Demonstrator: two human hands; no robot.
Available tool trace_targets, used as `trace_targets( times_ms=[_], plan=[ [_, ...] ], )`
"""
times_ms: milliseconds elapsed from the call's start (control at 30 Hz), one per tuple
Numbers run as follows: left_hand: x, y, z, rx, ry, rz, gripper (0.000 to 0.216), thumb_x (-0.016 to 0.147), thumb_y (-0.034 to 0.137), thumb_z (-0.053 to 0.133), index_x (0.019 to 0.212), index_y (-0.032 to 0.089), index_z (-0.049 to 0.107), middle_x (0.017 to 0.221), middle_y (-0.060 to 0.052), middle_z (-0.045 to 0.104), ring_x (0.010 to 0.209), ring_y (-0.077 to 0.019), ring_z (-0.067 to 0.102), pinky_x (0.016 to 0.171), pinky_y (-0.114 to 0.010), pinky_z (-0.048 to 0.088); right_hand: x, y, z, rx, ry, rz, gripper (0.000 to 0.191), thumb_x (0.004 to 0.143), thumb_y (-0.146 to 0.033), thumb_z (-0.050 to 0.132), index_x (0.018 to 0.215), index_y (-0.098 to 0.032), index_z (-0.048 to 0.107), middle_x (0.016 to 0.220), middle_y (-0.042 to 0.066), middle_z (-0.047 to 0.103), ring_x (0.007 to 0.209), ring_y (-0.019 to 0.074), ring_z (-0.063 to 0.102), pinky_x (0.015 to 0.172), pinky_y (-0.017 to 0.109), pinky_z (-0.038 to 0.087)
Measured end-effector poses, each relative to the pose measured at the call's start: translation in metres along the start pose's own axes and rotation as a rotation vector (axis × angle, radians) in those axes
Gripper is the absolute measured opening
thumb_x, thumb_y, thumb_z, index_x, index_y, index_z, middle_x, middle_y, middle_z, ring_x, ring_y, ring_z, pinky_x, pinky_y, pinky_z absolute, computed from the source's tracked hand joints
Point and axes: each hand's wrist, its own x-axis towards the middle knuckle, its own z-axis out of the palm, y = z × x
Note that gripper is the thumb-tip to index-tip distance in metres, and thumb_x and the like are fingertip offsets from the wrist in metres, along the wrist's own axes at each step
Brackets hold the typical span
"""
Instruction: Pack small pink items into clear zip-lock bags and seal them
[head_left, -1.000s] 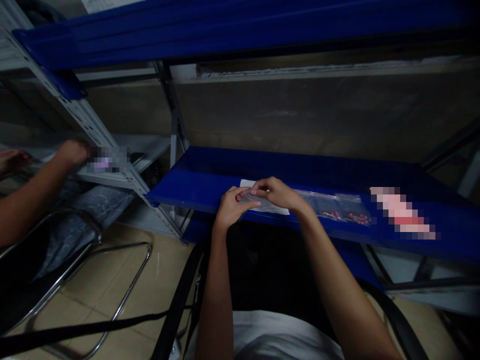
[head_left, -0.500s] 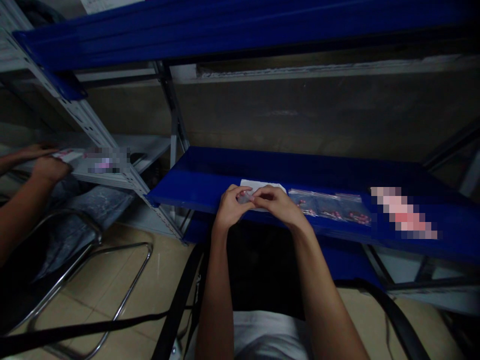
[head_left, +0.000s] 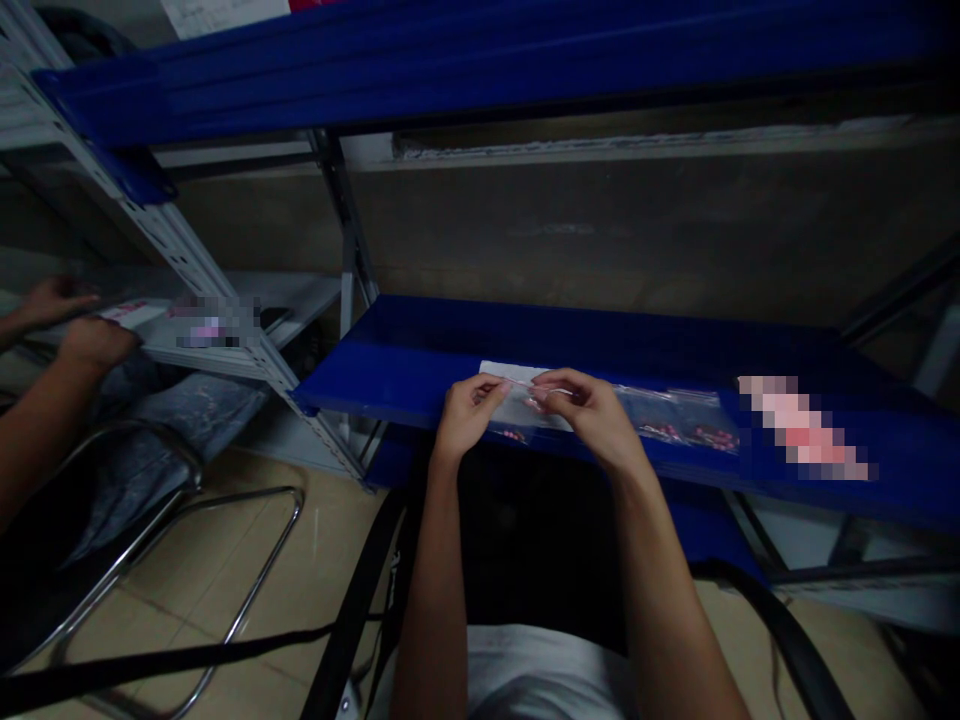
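Observation:
In the head view, a small clear zip bag (head_left: 517, 420) is stretched between my hands, with a few pink bead-like pieces low in it. My left hand (head_left: 469, 410) is closed, pinching the bag's top edge at its left end. My right hand (head_left: 585, 405) is closed at the right end of that edge, and small pink bits show by its fingertips. Behind the bag lies a white sheet (head_left: 491, 368) on the blue shelf. To the right of my right hand lie more clear zip bags (head_left: 690, 410) holding pink pieces, partly covered by that hand.
The blue shelf (head_left: 420, 340) sits under another blue shelf (head_left: 450, 70). Farther right is a blurred pinkish item (head_left: 806, 425). On the left, a co-worker's hands (head_left: 97, 340) are near a grey shelf (head_left: 315, 290), beside a metal post and a chromed chair frame (head_left: 292, 490).
My hands have moved apart, the right one to the right, and the zip bag's top edge now shows between them. One of the co-worker's hands has lifted away from a white card.

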Motion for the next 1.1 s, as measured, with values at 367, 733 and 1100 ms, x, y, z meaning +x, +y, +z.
trace_targets(
  times_ms=[367,733,1100],
  plan=[
    [0.002,0.008,0.021,-0.157,0.087,-0.022,0.02,0.087,0.037,0.071,0.087,0.017,0.072,0.081,-0.003,0.07,0.071,-0.0133,0.064,0.071,-0.026,0.05,0.002,0.021,-0.012,0.127,0.08,0.119,0.043,0.066,-0.056,0.087,0.085,-0.021,0.07,0.08,0.006,0.075,0.074,0.0221,0.073,0.073,0.035,0.058],
    [0.002,0.009,0.032,-0.178,0.126,-0.028,0.015,0.086,0.032,0.069,0.083,0.017,0.07,0.076,-0.002,0.07,0.072,-0.0145,0.067,0.072,-0.026,0.052,-0.001,0.011,-0.012,0.018,0.121,0.008,0.027,0.08,-0.047,0.074,0.085,-0.022,0.067,0.08,0.004,0.073,0.078,0.0196,0.067,0.069,0.029,0.049],
    [0.0,0.008,0.042,-0.223,0.039,-0.035,0.026,0.086,0.04,0.073,0.088,0.014,0.075,0.084,-0.005,0.075,0.075,-0.016,0.067,0.071,-0.025,0.05,0.0,0.013,-0.004,-0.048,0.021,-0.088,0.028,0.086,-0.047,0.071,0.083,-0.02,0.068,0.074,0.002,0.067,0.066,0.0157,0.058,0.062,0.027,0.042]
  ],
)
